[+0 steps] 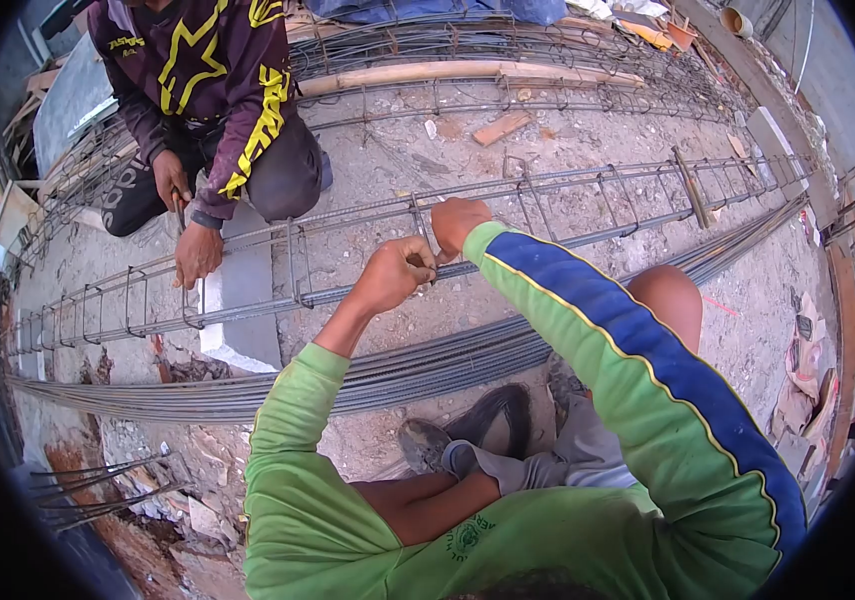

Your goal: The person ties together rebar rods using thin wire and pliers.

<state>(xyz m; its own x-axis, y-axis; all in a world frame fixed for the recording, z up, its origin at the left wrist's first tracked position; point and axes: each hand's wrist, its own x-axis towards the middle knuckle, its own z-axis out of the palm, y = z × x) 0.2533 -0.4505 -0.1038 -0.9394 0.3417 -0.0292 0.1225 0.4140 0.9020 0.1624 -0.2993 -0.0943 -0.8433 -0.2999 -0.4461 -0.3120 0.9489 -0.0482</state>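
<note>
A long rebar cage (323,296) of straight bars with bent stirrups runs across in front of me. My left hand (395,272) is closed at its lower bars, thumb and index finger pinched together. Close beside it, my right hand (460,225) forms a fist by a stirrup (420,222). Whatever is in the fingers of either hand is too small or hidden to name. A bundle of loose rebar (388,380) lies on the near side of the cage, below my left forearm.
A co-worker (203,110) crouches at the far left, both hands at the cage, one around a thin tool. A pale block (238,300) sits under the cage. Behind lie more rebar cages (428,40), a bamboo pole (398,75) and a wood scrap (503,127).
</note>
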